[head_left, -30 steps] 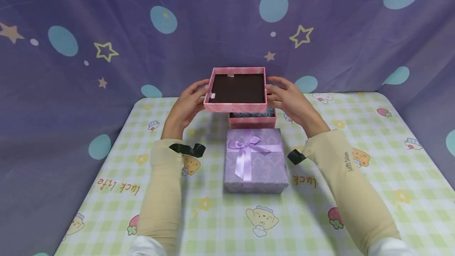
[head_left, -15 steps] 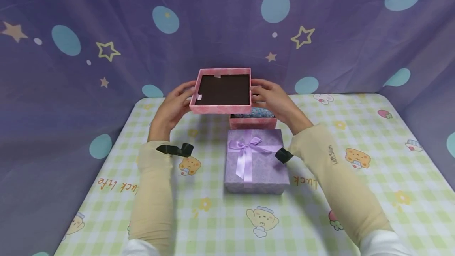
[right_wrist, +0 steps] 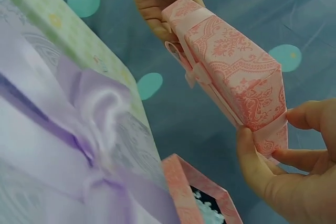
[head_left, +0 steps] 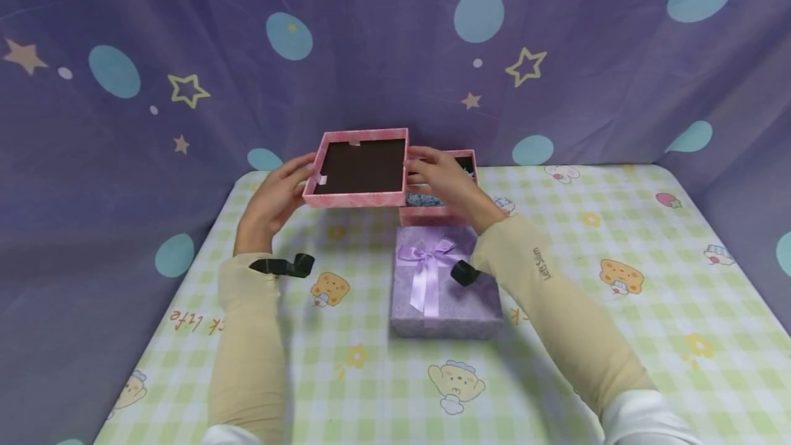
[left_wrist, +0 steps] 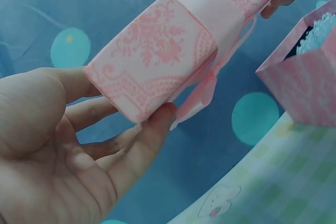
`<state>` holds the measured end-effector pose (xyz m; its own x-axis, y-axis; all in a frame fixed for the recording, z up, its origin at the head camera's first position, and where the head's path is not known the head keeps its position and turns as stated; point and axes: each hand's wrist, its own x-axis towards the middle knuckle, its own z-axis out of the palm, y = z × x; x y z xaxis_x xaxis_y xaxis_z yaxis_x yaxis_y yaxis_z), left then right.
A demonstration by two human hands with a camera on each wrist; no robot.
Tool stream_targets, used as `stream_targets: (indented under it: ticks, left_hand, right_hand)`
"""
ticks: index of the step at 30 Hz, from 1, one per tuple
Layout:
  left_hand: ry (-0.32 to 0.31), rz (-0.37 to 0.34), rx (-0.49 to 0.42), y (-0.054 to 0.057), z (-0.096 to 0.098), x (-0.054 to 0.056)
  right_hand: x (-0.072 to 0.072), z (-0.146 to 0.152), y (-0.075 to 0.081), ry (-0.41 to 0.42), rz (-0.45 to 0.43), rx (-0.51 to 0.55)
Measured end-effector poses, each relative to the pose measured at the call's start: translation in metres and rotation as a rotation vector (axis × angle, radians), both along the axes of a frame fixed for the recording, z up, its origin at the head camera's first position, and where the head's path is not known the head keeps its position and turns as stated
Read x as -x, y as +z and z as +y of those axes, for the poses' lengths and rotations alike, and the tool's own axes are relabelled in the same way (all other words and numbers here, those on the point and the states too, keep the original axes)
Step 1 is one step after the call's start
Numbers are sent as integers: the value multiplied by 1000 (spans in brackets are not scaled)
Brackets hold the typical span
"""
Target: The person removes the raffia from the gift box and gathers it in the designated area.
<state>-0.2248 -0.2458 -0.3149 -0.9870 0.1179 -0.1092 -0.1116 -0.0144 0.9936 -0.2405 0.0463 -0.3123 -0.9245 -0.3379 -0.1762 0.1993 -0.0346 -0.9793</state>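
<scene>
Held up at the far side of the table, a pink patterned box lid [head_left: 358, 167] shows its dark inside to the head view. My left hand [head_left: 272, 194] pinches its left edge and my right hand [head_left: 445, 180] its right edge. A pink ribbon bow [left_wrist: 199, 98] hangs from the lid's underside in the left wrist view. Below and to the right of the lid stands the uncovered pink box [head_left: 429, 216], with pale blue shredded filler [head_left: 423, 200] inside. My right hand and the lid hide part of that box.
A purple gift box [head_left: 445, 314] with a lilac bow sits just in front of the pink box, under my right wrist. Green-checked cloth [head_left: 346, 390] covers the table. Behind rises a purple curtain [head_left: 371, 53] with stars and blue ovals.
Both hands have carried the lid to the left and slightly down. More of the open pink box and its filler now shows. The purple box has stayed in place.
</scene>
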Motion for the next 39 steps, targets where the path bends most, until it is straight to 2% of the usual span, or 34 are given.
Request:
stream_targets:
  ticks: [3, 8, 16, 21, 30, 36, 39]
  left_hand:
    - [4, -22, 17, -3, -8, -1]
    - [31, -37, 51, -8, -18, -3]
    - [86, -76, 121, -18, -33, -7]
    - [115, -108, 124, -24, -42, -9]
    - [199, -178, 182, -32, -52, -11]
    - [252, -224, 265, -41, -56, -10]
    - [266, -231, 277, -46, -59, -9]
  right_hand:
    - [-2, -9, -2, 9, 14, -33]
    - [-4, -23, -7, 37, 17, -21]
    - [-6, -46, -15, 31, -22, -10]
    - [-6, -63, -17, 17, -65, 24]
    - [-6, -88, -26, 17, -115, 20]
    - [-5, -102, -33, 11, -104, -73]
    - [-3, -107, -37, 3, -107, -119]
